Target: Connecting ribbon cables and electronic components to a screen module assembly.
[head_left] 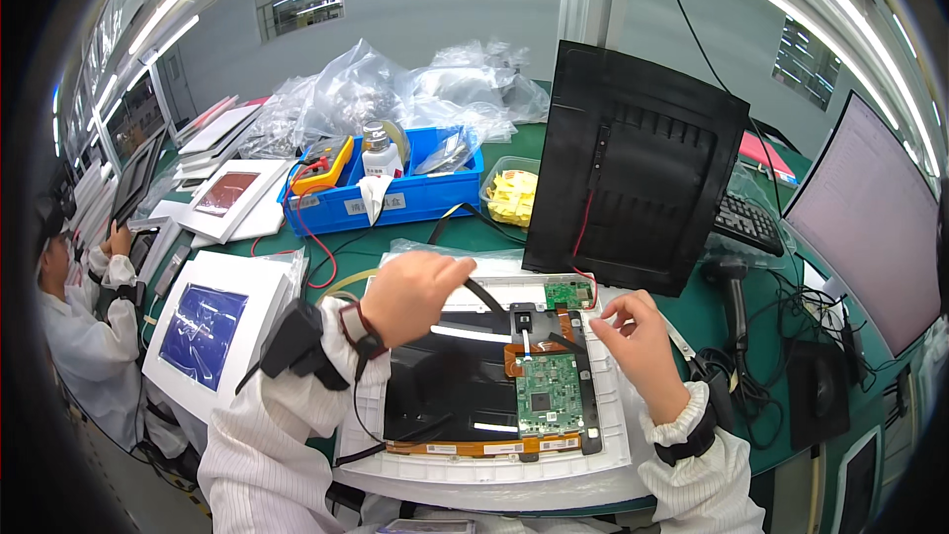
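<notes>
My left hand (417,299) is closed above the upper left of an opened display unit. A black strip (483,295), probably tape, runs from its fingertips toward the unit's middle. My right hand (641,341) hovers over the right edge, thumb and forefinger brought together; I cannot make out anything between them. The unit has a white frame (608,415), a dark panel (445,386) and a green circuit board (551,391). An orange flex cable (465,449) lines its lower edge. Near my right hand, a red wire (581,227) links a small green board (566,294) to the upright black back cover (643,158).
Behind stand a blue bin (346,216) with a bottle and a yellow meter, and a tub of yellow pieces (512,196). A scanner (730,297), keyboard (746,224) and monitor (870,227) are right. A white-framed display (213,326) lies left; a co-worker (89,336) sits beyond.
</notes>
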{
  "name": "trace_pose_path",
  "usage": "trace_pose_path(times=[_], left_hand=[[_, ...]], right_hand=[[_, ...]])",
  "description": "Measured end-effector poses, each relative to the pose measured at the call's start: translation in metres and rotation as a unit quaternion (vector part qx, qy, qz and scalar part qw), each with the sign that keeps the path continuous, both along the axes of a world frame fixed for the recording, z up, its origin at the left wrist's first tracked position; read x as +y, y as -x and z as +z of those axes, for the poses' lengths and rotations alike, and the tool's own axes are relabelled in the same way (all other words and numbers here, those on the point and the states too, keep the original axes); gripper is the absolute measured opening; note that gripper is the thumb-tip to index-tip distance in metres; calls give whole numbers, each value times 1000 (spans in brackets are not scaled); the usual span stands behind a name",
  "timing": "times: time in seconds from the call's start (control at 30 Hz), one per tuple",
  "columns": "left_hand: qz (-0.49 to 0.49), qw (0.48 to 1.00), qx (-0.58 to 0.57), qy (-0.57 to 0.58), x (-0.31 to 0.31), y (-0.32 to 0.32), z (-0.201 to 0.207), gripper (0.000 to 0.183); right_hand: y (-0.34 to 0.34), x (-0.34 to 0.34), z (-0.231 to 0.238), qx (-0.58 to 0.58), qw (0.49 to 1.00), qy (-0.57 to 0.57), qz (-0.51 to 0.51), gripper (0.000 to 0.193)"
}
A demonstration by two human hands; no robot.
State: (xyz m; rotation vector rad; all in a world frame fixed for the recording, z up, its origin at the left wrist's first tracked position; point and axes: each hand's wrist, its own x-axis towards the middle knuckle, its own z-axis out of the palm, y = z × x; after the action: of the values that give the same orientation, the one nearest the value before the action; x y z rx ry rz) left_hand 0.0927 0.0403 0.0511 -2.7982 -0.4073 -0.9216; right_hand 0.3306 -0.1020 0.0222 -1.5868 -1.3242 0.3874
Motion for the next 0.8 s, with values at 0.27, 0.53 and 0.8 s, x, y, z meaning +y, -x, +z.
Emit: trace_pose_path(times=[0.27,0.53,0.8], left_hand=[[-55,997,14,49,-58,0,7,49],[-60,992,-35,109,-70,-5,1,28],[-89,952,-49,289,-65,-4,-13,8]], right_hand=[[42,-7,26,219,944,61,240,31],[51,-8,22,259,908,179,277,23],[54,-11,17,214,940,109,240,20]])
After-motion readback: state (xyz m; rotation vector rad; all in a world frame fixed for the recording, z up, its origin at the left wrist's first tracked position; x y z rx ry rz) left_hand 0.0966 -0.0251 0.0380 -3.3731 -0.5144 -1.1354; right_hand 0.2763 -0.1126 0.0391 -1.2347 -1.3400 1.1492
